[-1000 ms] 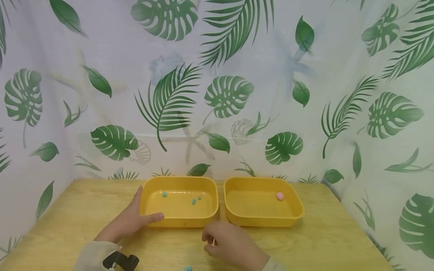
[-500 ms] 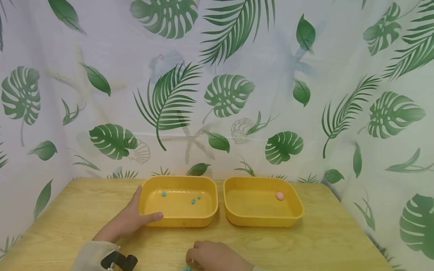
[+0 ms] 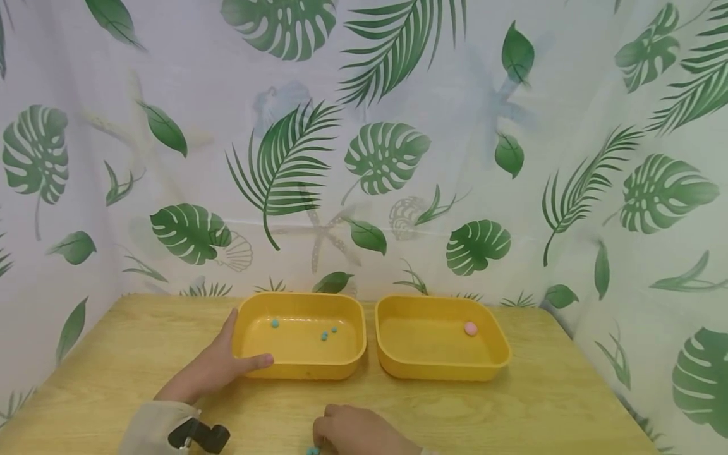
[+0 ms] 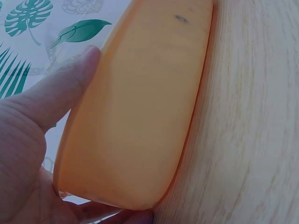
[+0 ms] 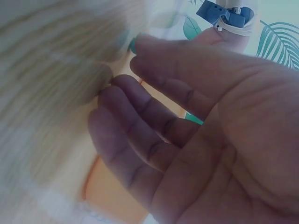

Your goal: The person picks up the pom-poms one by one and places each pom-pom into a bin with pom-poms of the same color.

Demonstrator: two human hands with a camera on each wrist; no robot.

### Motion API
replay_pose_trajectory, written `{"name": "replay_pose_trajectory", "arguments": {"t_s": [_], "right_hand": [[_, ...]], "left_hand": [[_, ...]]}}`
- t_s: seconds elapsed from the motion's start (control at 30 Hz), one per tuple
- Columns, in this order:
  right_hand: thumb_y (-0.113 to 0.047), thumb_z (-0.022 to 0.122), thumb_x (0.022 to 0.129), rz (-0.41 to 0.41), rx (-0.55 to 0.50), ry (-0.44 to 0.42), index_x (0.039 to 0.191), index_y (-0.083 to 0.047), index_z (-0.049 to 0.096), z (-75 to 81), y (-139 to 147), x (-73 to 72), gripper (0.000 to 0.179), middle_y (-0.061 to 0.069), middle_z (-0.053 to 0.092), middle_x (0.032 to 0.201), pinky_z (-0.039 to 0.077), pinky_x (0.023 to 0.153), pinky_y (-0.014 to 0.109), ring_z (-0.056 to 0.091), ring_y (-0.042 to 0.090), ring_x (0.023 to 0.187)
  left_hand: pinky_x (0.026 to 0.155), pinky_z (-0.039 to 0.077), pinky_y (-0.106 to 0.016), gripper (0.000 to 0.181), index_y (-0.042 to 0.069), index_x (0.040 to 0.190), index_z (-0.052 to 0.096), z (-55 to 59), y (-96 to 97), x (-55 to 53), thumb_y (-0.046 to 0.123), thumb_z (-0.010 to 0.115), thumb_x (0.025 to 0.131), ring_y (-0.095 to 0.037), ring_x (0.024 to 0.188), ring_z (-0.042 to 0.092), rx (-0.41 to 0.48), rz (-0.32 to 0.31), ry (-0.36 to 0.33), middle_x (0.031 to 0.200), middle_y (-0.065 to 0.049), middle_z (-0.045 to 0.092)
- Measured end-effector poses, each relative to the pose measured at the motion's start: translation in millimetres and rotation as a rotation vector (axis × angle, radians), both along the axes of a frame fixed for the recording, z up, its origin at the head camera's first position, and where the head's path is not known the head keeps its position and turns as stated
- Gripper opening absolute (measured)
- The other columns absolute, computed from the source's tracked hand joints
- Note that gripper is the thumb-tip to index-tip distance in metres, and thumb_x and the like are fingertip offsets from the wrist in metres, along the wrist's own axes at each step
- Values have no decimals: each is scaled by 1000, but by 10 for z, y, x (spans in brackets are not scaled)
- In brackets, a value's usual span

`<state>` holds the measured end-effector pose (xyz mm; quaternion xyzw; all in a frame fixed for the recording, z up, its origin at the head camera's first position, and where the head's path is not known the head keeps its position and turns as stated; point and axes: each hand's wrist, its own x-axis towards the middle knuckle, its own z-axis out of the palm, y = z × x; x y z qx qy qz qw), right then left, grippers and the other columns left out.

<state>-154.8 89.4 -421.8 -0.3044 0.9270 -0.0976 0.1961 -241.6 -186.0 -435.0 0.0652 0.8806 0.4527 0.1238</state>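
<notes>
My left hand [image 3: 218, 366] holds the left end of a yellow plastic tray [image 3: 301, 371]. In the left wrist view the thumb [image 4: 77, 79] lies along the rim, and the fingers pass round the tray's end. Several small teal balls [image 3: 275, 323] lie inside this tray. My right hand [image 3: 355, 431] is low on the wooden table, fingers loosely bent. By its fingertips is a small teal piece [image 3: 312, 451], partly cut off by the frame. The right wrist view shows teal [image 5: 133, 45] at the thumb tip; a grip on it is not visible.
A second yellow tray [image 3: 443, 371] stands to the right, a narrow gap from the first, with one pink ball [image 3: 470, 328] inside. Leaf-printed cloth [image 3: 364, 265] hangs behind the wooden table [image 3: 512, 417] and along both sides.
My right hand has moved down and left from in front of the gap between the trays to the teal piece, then stayed there. My left hand keeps its place on the tray.
</notes>
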Motion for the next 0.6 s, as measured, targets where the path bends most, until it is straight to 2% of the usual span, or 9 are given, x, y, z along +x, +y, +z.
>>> {"name": "replay_pose_trajectory", "arguments": {"t_s": [0.13,0.3,0.47,0.6], "right_hand": [[-27,73,97,-26,10,-15,97,-22,72,-16,-41,4,5,-14,53,82,48,67,19,48,2,70],[-31,77,95,-47,33,-23,98,-22,73,-90,-83,-28,10,-12,54,81,48,66,20,50,3,69],[-38,78,93,-22,36,-15,92,-25,71,-268,-91,-105,14,-12,52,79,48,62,22,50,2,67],[-44,76,94,-18,26,-7,89,-28,68,-484,-92,-182,18,-13,51,79,46,61,21,50,3,67]], "left_hand": [[120,19,-68,136,0,160,-21,-7,0,-7,54,80,86,-55,150,21,-7,3,8,166,-37,5],[120,20,-68,136,0,160,-21,-3,8,-3,53,80,86,-55,149,23,-4,2,8,166,-38,6],[119,21,-69,136,0,160,-21,-1,6,-8,54,80,86,-56,149,22,-3,0,2,166,-38,5],[119,22,-68,136,0,160,-20,4,4,-13,54,80,86,-55,149,23,0,-2,7,166,-38,6]]}}
